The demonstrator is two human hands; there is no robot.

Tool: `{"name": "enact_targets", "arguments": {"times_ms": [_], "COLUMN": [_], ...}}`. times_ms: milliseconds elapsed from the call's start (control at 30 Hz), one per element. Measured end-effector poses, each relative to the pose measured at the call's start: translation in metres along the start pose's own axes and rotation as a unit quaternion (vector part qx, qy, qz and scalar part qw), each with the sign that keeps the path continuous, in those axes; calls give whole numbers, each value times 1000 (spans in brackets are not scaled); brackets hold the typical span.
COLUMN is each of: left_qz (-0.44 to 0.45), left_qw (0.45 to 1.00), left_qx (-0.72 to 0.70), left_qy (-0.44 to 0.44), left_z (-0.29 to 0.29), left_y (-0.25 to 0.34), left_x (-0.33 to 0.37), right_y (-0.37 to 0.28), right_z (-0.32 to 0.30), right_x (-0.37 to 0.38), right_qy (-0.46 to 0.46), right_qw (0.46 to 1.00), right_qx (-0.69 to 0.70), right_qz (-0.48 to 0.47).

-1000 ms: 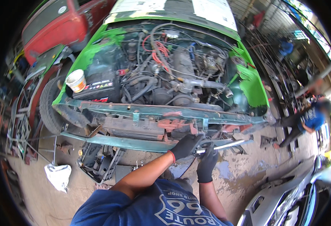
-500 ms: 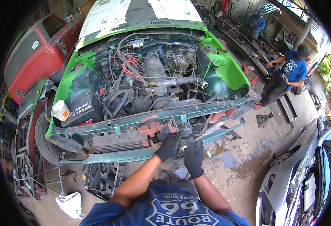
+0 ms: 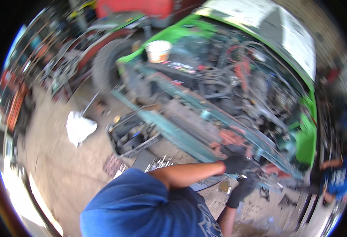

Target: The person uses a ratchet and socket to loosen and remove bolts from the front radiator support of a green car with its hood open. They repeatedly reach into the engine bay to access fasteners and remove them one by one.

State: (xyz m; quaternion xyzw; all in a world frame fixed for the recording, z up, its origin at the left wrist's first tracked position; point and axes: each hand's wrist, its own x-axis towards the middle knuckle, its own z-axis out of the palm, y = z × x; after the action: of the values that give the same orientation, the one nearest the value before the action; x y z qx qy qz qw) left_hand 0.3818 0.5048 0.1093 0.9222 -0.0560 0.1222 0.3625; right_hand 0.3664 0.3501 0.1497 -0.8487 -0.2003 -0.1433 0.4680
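Both of my hands wear dark gloves and work close together at the front of a green car with its engine bay uncovered. My left hand is beside the reddish bracket below the teal front panel; its fingers are smeared by motion. Just nearer to me, my right hand has its fingers curled in. A small shiny metal piece shows at its fingertips, too blurred to name. The lower teal crossbar runs past the left wrist.
A white tub stands on the car battery. On the floor are an open toolbox, several wrenches and a white bag. A tyre is at the car's corner. Another person is at far right.
My view has swung left, bringing the toolbox, wrenches and floor into sight; the car now sits further right. My hands stay together at the car's front. The long shiny streak by them no longer shows clearly.
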Motion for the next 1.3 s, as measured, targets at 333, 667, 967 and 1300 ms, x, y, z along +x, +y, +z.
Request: {"name": "enact_targets", "arguments": {"times_ms": [333, 667, 967, 1300], "left_qz": [-89, 8, 54, 5], "left_qw": [988, 992, 994, 999], "left_qx": [-124, -98, -17, -12], "left_qy": [41, 76, 96, 37], "left_z": [-14, 9, -14, -11], "left_y": [20, 10, -1, -11], "left_x": [3, 6, -15, -18], "right_y": [-47, -30, -56, -53], "right_z": [-15, -12, -9, 1], "right_x": [36, 27, 29, 7], "right_qy": [-71, -82, -33, 11], "right_qw": [987, 573, 977, 903], "right_qx": [-69, 620, -63, 341], "right_qz": [-127, 530, -201, 263]}}
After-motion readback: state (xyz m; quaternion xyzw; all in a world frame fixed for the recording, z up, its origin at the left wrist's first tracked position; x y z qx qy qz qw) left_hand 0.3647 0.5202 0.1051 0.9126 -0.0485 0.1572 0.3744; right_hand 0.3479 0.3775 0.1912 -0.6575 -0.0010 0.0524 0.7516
